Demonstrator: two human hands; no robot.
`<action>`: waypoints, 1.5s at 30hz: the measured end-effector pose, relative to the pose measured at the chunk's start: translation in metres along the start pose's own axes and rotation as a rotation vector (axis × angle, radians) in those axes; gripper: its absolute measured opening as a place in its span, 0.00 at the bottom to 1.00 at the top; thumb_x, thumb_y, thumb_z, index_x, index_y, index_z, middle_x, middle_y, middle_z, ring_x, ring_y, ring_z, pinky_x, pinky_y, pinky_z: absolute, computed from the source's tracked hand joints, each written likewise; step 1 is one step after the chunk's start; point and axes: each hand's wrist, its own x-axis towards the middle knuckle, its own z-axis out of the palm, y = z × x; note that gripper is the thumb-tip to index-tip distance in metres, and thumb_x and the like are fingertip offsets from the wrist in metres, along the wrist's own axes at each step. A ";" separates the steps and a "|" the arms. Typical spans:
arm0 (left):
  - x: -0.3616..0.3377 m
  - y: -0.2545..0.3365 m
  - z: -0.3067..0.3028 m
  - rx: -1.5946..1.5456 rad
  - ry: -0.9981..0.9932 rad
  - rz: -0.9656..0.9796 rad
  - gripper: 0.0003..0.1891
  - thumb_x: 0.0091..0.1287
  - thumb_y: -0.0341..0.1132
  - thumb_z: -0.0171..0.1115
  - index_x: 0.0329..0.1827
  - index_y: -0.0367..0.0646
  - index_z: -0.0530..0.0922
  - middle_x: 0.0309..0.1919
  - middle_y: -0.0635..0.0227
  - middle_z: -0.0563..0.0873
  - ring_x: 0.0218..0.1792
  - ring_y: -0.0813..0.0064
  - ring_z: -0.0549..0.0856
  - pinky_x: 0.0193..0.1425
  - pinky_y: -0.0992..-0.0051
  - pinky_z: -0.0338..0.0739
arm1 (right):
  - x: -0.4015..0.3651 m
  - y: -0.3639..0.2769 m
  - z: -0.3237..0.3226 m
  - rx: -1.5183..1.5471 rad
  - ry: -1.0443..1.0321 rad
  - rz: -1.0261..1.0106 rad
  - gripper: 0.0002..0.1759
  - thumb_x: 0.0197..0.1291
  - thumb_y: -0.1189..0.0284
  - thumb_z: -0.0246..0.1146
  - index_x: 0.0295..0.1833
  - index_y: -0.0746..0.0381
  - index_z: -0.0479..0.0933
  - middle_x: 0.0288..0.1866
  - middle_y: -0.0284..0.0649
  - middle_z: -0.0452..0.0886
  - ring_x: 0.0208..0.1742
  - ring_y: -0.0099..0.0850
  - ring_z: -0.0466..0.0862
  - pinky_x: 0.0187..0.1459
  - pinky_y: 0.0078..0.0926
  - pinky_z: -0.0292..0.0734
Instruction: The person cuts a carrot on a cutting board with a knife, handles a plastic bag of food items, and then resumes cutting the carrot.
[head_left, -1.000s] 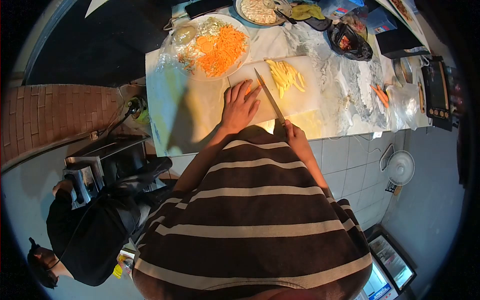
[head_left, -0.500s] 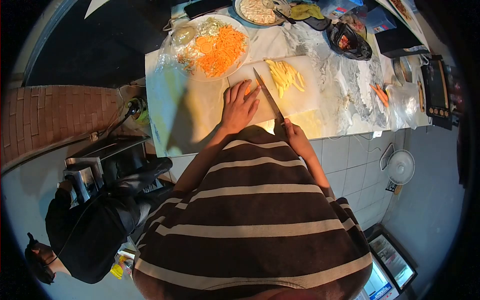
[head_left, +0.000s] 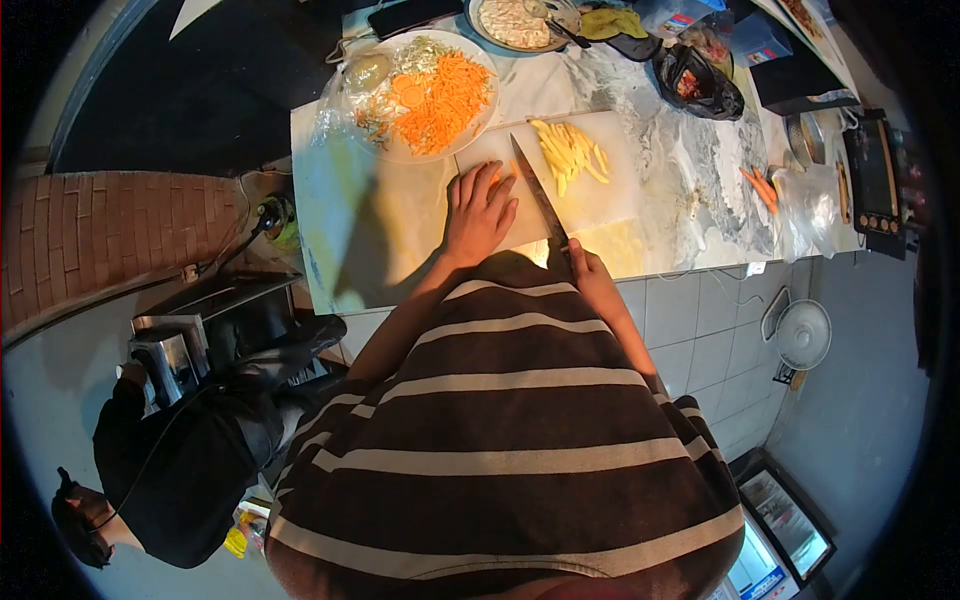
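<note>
My left hand (head_left: 480, 222) rests on the white cutting board (head_left: 622, 195), fingers bent and pressed on a piece of carrot (head_left: 496, 176) that is mostly hidden beneath them. My right hand (head_left: 594, 280) is closed round the handle of a long knife (head_left: 541, 195). The blade points away from me, just right of the left fingertips. A thin orange sliver shows between blade and fingers. Right of the blade lies a pile of pale yellow strips (head_left: 568, 153).
Beyond the board stands a white plate (head_left: 408, 157) of shredded carrot (head_left: 450, 100) and pale shreds. A pan (head_left: 520, 45), a black bag (head_left: 722, 100) and whole carrots (head_left: 760, 188) are on the marble counter (head_left: 680, 215). A person in black (head_left: 175, 480) is at the left.
The knife has shifted slightly right, away from my left fingertips, and the orange sliver beside the blade shows more. My left hand stays on the carrot.
</note>
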 end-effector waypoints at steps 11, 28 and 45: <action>0.000 0.001 -0.002 -0.023 0.010 0.017 0.20 0.67 0.36 0.61 0.62 0.47 0.77 0.65 0.58 0.72 0.66 0.56 0.70 0.69 0.56 0.61 | 0.002 0.002 0.003 -0.047 0.025 0.000 0.35 0.77 0.48 0.43 0.43 0.73 0.76 0.32 0.61 0.79 0.34 0.49 0.76 0.45 0.41 0.73; -0.001 -0.001 -0.001 -0.027 0.029 0.029 0.19 0.67 0.35 0.61 0.62 0.48 0.80 0.63 0.61 0.75 0.64 0.59 0.71 0.68 0.58 0.62 | 0.005 0.009 0.015 -0.100 0.085 -0.007 0.33 0.76 0.47 0.44 0.50 0.68 0.79 0.30 0.52 0.81 0.32 0.41 0.77 0.41 0.36 0.74; 0.000 -0.001 -0.002 -0.036 -0.006 0.012 0.20 0.68 0.37 0.60 0.63 0.49 0.79 0.64 0.63 0.74 0.65 0.60 0.70 0.69 0.58 0.60 | 0.006 0.004 0.013 -0.142 0.053 -0.015 0.28 0.77 0.51 0.44 0.57 0.63 0.79 0.45 0.57 0.84 0.50 0.57 0.83 0.48 0.45 0.79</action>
